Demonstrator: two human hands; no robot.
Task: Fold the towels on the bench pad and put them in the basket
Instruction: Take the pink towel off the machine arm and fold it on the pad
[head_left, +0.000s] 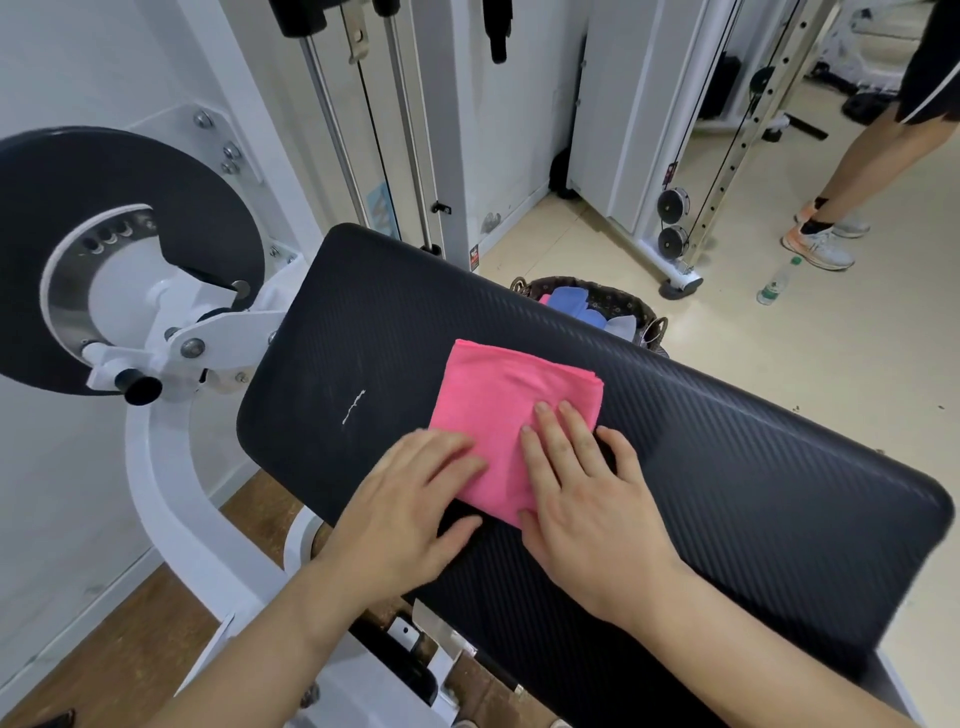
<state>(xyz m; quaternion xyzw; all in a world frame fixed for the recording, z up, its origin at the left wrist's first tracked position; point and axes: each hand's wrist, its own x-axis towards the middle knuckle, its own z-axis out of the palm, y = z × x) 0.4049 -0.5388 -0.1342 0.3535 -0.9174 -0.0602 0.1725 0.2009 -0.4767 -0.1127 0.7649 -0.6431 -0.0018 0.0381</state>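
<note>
We rest our left hand (415, 499) and right hand (587, 499) on the towel (498, 405), which lies on the bench pad (753, 467). Behind the pad stands the basket (618, 300), holding other towels (569, 304).

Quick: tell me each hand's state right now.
Left hand: open, fingers flat, pressing the pink towel onto the bench pad.
Right hand: open, fingers flat on the same towel, gripping nothing.

Matt pink cloth towel (511, 410) on ribbed, faintly glossy black bench pad (727, 467).
</note>
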